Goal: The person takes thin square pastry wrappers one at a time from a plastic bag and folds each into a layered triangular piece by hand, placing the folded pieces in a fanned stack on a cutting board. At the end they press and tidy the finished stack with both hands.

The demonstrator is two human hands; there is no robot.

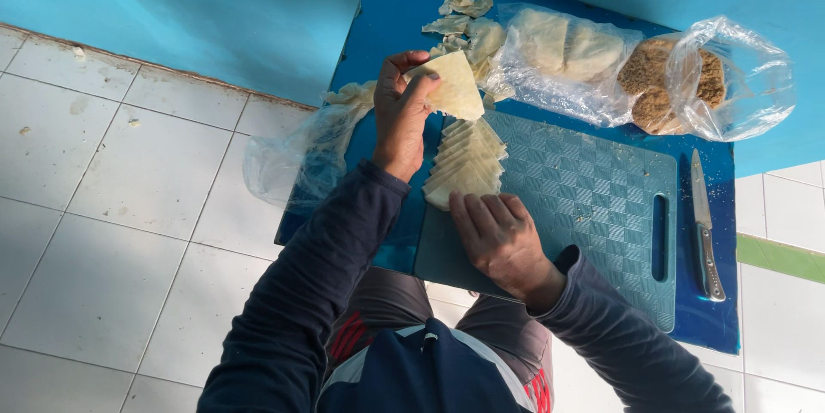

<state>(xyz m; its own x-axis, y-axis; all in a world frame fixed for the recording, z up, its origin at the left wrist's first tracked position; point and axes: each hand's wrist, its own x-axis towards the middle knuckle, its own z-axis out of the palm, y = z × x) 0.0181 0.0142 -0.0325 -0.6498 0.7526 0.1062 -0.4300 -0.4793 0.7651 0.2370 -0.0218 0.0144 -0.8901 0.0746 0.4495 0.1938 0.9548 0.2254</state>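
The left hand [400, 112] holds one pale triangular pastry sheet [454, 86] pinched between thumb and fingers [423, 91], lifted just above and beyond the far end of the stack of cut sheets [464, 164]. That stack lies on the left part of the teal cutting board [593, 198], its long axis running from the person's body outward, fanned like shingles. The right hand [498, 237] rests flat, fingers close together, holding nothing, touching the stack's near end, so it is the nearer hand to the pile while the left is nearer to the lifted sheet. The board sits on a blue bench [387, 9]. To the right of the stack the board is bare up to its handle slot; a knife [705, 224] lies well apart past the board's right edge. Beyond the board lie dough scraps [455, 0], a bag of dough [567, 56] and a bag of brown filling [679, 78]; a crumpled plastic bag [292, 159] hangs off the bench's left edge, near the left wrist.
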